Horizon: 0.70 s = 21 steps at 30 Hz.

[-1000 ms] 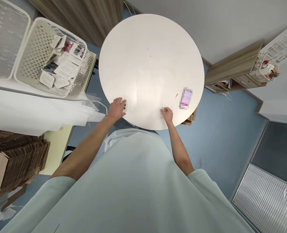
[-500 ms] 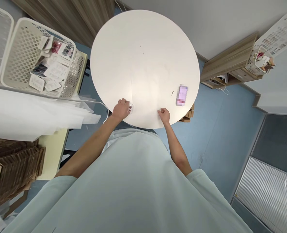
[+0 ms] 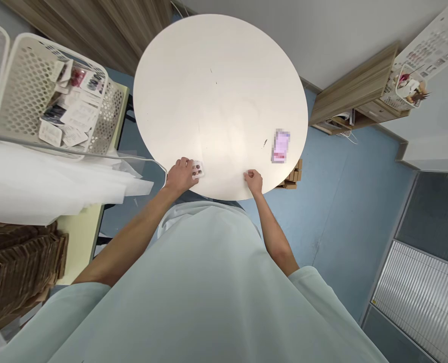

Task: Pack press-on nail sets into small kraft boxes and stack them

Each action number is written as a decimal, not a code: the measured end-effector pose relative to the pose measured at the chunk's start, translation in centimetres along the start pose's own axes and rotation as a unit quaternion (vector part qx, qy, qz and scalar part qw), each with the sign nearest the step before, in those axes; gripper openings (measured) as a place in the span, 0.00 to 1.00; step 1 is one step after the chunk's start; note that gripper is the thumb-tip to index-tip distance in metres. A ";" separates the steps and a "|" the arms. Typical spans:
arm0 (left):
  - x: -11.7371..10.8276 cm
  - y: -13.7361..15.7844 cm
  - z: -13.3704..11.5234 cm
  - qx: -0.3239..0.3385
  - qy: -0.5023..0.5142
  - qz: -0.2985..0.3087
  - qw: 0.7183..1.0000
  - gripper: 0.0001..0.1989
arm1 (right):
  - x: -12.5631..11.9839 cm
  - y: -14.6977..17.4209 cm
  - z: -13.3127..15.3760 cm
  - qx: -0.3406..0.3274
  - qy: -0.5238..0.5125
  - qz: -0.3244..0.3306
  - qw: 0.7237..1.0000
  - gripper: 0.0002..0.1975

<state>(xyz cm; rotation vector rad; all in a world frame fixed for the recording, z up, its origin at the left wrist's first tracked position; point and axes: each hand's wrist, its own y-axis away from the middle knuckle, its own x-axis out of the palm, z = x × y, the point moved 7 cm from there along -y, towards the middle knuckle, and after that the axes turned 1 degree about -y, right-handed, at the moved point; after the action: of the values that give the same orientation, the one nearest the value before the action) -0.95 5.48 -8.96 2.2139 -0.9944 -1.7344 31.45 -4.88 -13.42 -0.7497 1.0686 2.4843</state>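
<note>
At the near left edge of the white round table (image 3: 220, 60), my left hand (image 3: 179, 176) is closed on a small clear pack (image 3: 198, 169) with a few dark reddish round pieces in it. The fingers cover the pack's left part; its right end sticks out over the tabletop. My right hand (image 3: 254, 182) rests near the front edge, to the right of the pack and apart from it. Its fingers are curled with the tips pressed together, and whatever may be between them is too small to make out.
A pixelated pink-purple item (image 3: 280, 146) lies on the table's right side. To the left stand a white perforated basket (image 3: 23, 85) of small packets, white sheets (image 3: 50, 181) and stacked cardboard (image 3: 23, 272). Brown boxes (image 3: 294, 176) show below the table's right edge.
My left hand has shifted slightly left and more of the clear pack shows beside its fingers. The right hand's fingers have drawn closer together. The whole view has moved a little.
</note>
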 end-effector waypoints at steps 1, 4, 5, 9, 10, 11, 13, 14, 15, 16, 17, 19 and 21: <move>-0.1 -0.1 -0.4 0.004 0.012 -0.008 1.000 0.37 | 0.0 -0.1 0.0 0.000 -0.002 -0.001 1.000 0.10; -0.3 -0.9 -2.6 0.037 0.037 -0.020 0.998 0.37 | 0.0 -0.2 0.1 -0.004 -0.006 -0.003 1.000 0.09; -0.2 -1.3 -3.5 0.049 0.040 -0.020 0.998 0.37 | -0.1 -0.3 0.2 -0.006 -0.007 -0.005 1.000 0.09; 0.6 -3.1 -6.5 0.081 0.042 -0.012 0.996 0.36 | -0.4 -0.1 0.5 -0.011 -0.006 -0.011 1.000 0.09; 0.9 -3.5 -7.0 0.085 0.042 -0.007 0.995 0.36 | -0.5 0.0 0.5 -0.011 -0.003 -0.011 1.000 0.09; 1.3 -3.8 -7.4 0.087 0.042 -0.002 0.995 0.36 | -0.6 0.1 0.6 -0.011 0.000 -0.011 1.000 0.09; 2.0 -4.2 -7.7 0.086 0.040 0.005 0.995 0.35 | -0.8 0.4 0.9 -0.009 0.008 -0.008 1.000 0.08; 2.3 -4.4 -7.7 0.086 0.039 0.004 0.996 0.35 | -0.8 0.6 1.0 -0.008 0.010 -0.006 1.000 0.08; 2.5 -4.4 -7.6 0.086 0.039 0.003 0.996 0.35 | -0.9 0.9 1.2 -0.006 0.012 -0.003 1.000 0.07; 2.6 -4.5 -7.5 0.086 0.039 0.000 0.995 0.35 | -0.9 1.1 1.5 -0.006 0.012 0.000 1.000 0.07; 2.7 -4.5 -7.5 0.088 0.040 -0.002 0.995 0.35 | -1.0 1.4 1.8 -0.007 0.012 0.002 1.000 0.07; 2.8 -4.4 -7.3 0.090 0.041 -0.006 0.995 0.35 | -1.1 2.2 2.6 -0.017 0.014 0.005 1.000 0.07; 2.8 -4.4 -7.2 0.092 0.046 -0.009 0.995 0.36 | -0.9 3.1 3.8 -0.043 0.023 0.013 0.999 0.08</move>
<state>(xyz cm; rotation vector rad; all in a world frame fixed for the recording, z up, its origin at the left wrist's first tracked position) 7.70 5.25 -11.17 2.3950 -1.1579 -1.5896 29.38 -4.19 -8.92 -0.8278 0.9981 2.5599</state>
